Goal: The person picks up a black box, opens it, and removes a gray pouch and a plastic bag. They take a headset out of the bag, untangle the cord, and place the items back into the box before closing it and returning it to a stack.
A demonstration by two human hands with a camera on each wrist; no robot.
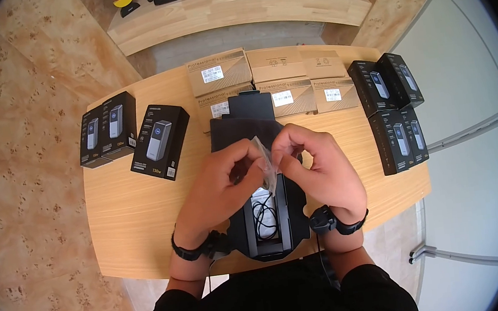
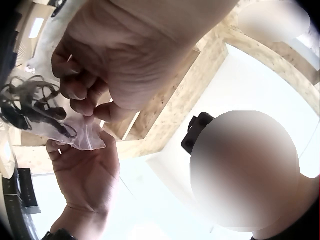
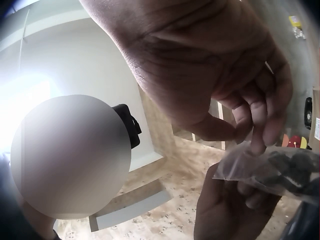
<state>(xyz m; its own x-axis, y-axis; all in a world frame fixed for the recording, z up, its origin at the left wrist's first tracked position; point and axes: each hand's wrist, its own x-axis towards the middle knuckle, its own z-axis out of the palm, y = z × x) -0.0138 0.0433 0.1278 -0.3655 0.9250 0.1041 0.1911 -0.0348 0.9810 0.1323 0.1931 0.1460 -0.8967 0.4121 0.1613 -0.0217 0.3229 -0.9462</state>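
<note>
Both hands meet over an opened black box (image 1: 292, 209) and pinch the top edge of a clear plastic bag (image 1: 266, 164). My left hand (image 1: 217, 174) holds the bag's left side between thumb and fingers. From the other side, my right hand (image 1: 323, 168) pinches the same edge with its fingertips. A bundled black cable (image 2: 37, 102) shows through the plastic in the left wrist view. In the right wrist view, dark contents also show inside the bag (image 3: 235, 162). Below the hands, black cable loops (image 1: 264, 215) overlap a white surface inside the box.
A dark grey pouch-like piece (image 1: 231, 132) lies behind the hands. Several brown cardboard boxes (image 1: 279, 66) are stacked at the table's back. Black printed boxes (image 1: 161, 142) stand at left, and more black boxes (image 1: 397, 132) at right.
</note>
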